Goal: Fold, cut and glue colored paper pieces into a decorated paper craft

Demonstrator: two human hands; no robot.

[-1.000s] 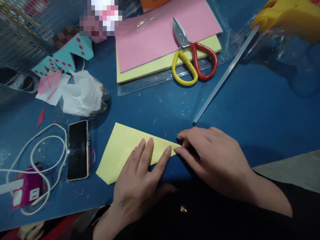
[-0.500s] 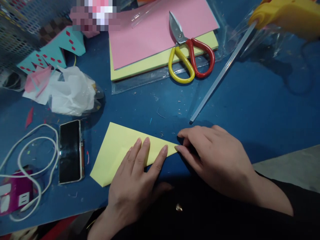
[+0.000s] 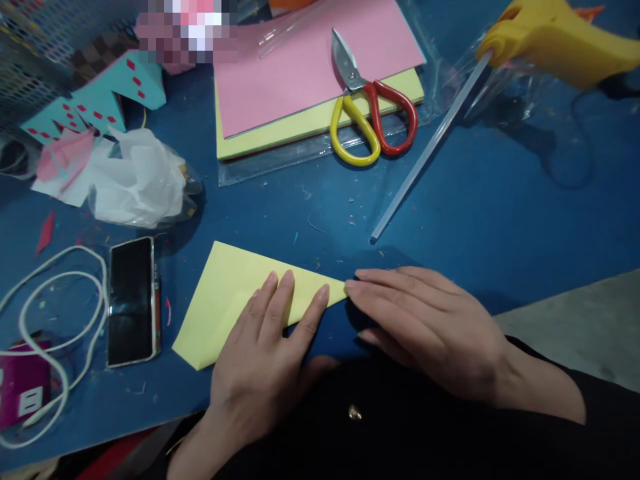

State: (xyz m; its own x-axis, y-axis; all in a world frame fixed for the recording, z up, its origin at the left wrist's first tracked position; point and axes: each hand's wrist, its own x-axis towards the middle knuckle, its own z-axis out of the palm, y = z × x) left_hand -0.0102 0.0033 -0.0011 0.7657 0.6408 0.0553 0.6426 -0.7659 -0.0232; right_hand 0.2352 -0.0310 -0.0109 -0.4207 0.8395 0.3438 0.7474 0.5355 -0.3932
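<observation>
A folded sheet of yellow paper [image 3: 215, 293] lies on the blue table, narrowing to a point at its right end. My left hand [image 3: 270, 347] lies over its lower middle, fingers spread and pressing it flat. At the paper's pointed tip, my right hand [image 3: 430, 327] rests with its fingers stretched out, the fingertips touching the tip and the thumb apart below. Beyond the paper are scissors [image 3: 356, 80] with one yellow and one red handle, lying on a stack of pink paper [image 3: 280, 87] and yellow sheets.
A yellow glue gun [image 3: 550, 40] with a long glue stick [image 3: 430, 150] lies at the upper right. On the left are a phone [image 3: 131, 303], a white cable [image 3: 103, 280], crumpled white paper [image 3: 140, 180] in clear plastic, and a turquoise paper piece [image 3: 100, 110] with red diamonds.
My right hand has gone from a pinch at the paper's tip to straightened fingers laid against it. My left hand stays on the paper. The whole view has shifted slightly.
</observation>
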